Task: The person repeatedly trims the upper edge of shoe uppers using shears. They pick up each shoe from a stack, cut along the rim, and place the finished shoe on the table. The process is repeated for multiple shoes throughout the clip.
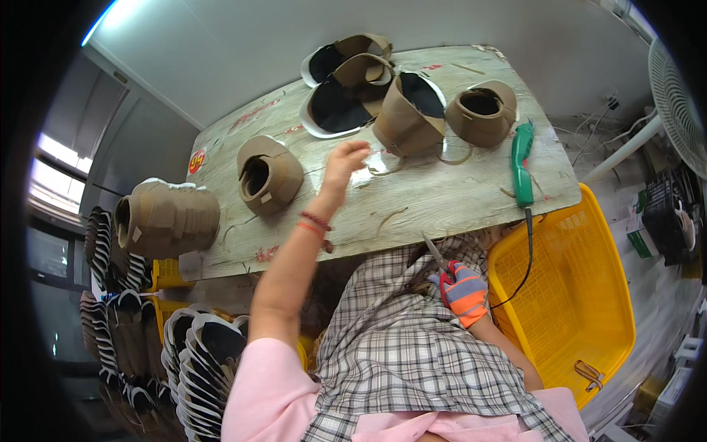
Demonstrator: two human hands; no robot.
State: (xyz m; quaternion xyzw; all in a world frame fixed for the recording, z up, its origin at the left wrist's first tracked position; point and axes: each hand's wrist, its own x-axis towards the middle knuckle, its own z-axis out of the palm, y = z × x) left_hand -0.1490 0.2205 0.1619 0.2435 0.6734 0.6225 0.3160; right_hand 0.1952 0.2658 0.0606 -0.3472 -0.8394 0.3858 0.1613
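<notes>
My left hand (pixel 345 163), bare with red bracelets at the wrist, hovers over the middle of the table (pixel 353 210), its fingers bent and slightly blurred; nothing shows in it. Just beyond it lie a black-lined tan cap-like piece with white edging (pixel 406 124) and several overlapping ones (pixel 337 105). A rounded tan piece (pixel 279 179) sits to its left, another (pixel 480 119) at the right. My right hand (pixel 464 293), in a grey and orange glove, holds red-handled scissors (pixel 436 251) over my plaid apron, blades towards the table edge.
A green electric cutter (pixel 522 163) lies at the table's right edge, its cord hanging over a yellow plastic basket (pixel 563 293). Nested tan pieces (pixel 171 218) stand at the left edge. More stacked pieces (pixel 207 364) are below left. A white fan (pixel 676 105) stands at the right.
</notes>
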